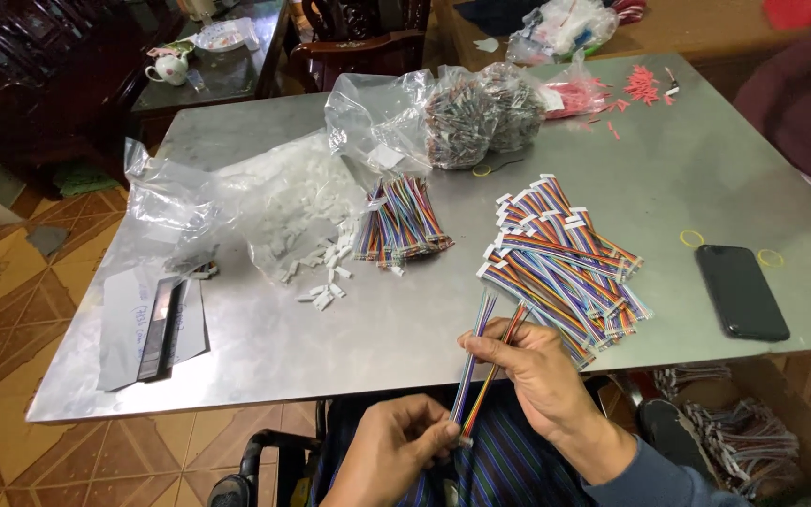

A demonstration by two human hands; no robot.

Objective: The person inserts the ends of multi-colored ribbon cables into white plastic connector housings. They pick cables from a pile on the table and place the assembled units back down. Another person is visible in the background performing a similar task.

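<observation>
At the bottom centre of the frame, your left hand [396,451] pinches the lower end of a rainbow ribbon cable [474,361], while your right hand [527,366] grips its middle, fingers closed. Just above, finished cables [560,263] pile on the steel table [377,329]

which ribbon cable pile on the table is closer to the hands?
The larger fanned pile at right, just above the right hand; the smaller bundle lies farther up, beside the loose white connectors.
</observation>
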